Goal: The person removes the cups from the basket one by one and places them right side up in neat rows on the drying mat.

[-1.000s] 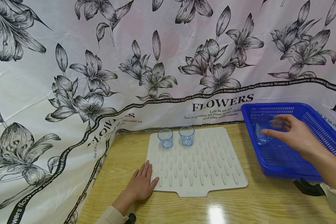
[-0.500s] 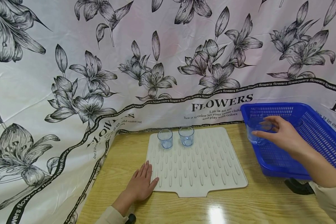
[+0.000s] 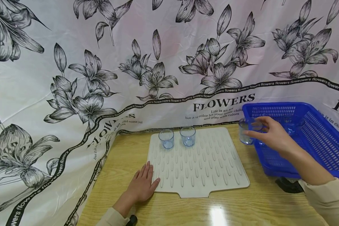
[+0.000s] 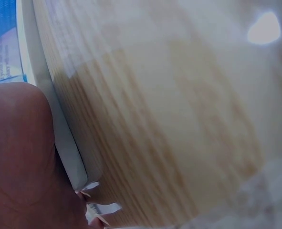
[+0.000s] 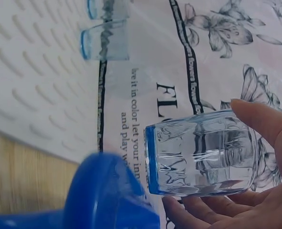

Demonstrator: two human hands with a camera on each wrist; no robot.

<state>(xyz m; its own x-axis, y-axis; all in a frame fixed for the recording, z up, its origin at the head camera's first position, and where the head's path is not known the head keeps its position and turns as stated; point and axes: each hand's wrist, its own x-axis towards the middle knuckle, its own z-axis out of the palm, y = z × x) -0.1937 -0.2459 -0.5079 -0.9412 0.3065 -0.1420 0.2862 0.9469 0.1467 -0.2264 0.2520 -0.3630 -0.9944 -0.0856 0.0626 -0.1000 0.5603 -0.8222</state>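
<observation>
My right hand holds a clear, bluish drinking glass between thumb and fingers, upright in the head view, at the left rim of the blue plastic basket. In the right wrist view, the glass's thick blue-tinted base shows beside the basket rim. My left hand lies flat with straight fingers at the left edge of a white ridged drying mat. On the mat's back part stand two similar glasses, a left glass and a right glass.
Another glass sits inside the basket toward its back. Wooden table surrounds the mat, with a narrow strip between mat and basket. A white flower-printed curtain hangs right behind everything.
My right hand has carried the glass left, from inside the basket to its left rim. My left hand and the two glasses on the mat have stayed in place.
</observation>
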